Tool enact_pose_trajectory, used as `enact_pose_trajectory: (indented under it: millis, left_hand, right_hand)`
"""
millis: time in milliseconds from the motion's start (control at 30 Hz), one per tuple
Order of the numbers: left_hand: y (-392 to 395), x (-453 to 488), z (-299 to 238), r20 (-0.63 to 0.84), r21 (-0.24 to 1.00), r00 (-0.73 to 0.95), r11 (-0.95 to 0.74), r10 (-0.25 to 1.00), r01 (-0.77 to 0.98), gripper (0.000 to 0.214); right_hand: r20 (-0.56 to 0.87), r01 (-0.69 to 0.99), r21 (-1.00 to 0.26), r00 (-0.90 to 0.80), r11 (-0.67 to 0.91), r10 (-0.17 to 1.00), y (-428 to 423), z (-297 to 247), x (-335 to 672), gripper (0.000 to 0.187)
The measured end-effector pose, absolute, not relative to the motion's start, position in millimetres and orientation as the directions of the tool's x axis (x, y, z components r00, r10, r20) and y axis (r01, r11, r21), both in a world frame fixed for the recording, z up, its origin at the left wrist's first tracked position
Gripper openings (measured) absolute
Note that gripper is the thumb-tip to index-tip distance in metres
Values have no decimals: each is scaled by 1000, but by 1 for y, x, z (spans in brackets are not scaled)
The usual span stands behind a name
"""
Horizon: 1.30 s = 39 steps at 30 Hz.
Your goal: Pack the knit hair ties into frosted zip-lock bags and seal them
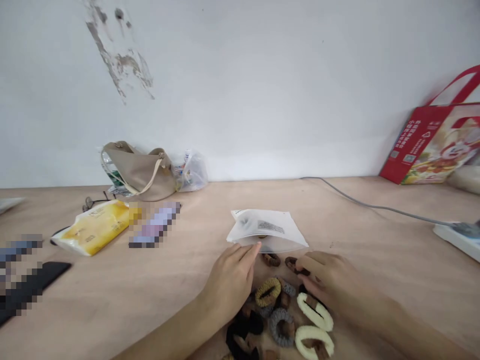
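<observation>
A white frosted plastic bag (275, 220) lies on the table with its mouth gaping towards me and something brownish just inside. My left hand (232, 277) is at the left of that mouth, fingers closed together on its edge; the thumb is mostly hidden. My right hand (333, 280) has its fingers curled on a dark brown hair tie (291, 264), right of the bag's front edge. Another brown hair tie (272, 259) lies between my hands. Nearer me is a pile with a mustard hair tie (268, 290), a grey one (276, 327), a black one (238, 327) and cream ones (322, 315).
To the left lie a yellow packet (99, 227), a phone-like pixelated item (155, 225) and a black flat object (41, 285). A beige handbag (138, 170) and a clear plastic bag (193, 172) stand by the wall. On the right are a red carrier bag (408, 145), a grey cable (360, 202) and a white power strip (457, 240).
</observation>
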<state>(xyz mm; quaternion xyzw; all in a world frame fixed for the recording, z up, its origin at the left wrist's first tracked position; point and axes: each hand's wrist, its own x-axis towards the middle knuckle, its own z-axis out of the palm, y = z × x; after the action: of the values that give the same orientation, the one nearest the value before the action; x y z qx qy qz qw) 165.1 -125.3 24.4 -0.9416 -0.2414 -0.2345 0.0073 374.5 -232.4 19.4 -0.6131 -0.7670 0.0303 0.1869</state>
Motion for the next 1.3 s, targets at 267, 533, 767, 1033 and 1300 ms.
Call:
enact_pose_trajectory:
  millis: [267, 533, 767, 1033, 1300]
  left_hand:
    - [-124, 174, 35, 238, 101, 832, -865, 501, 492, 20]
    - [-130, 195, 39, 114, -10, 895, -900, 431, 435, 13]
    - [-135, 186, 39, 225, -93, 801, -806, 555, 585, 20]
    - [-128, 178, 27, 409, -81, 700, -741, 585, 667, 20]
    - [-121, 171, 36, 574, 42, 577, -725, 581, 688, 22]
  right_hand:
    - [524, 912, -258, -145, 319, 839, -221, 6, 357, 32]
    - [560, 812, -439, -88, 385, 824, -232, 3, 371, 28]
    - [480, 777, -546, -17, 313, 877, -248, 2, 380, 19]
    - [358, 716, -568, -228, 406, 905, -266, 13, 375, 19]
    - [285, 765, -511, -280, 392, 917, -265, 15, 378, 14]
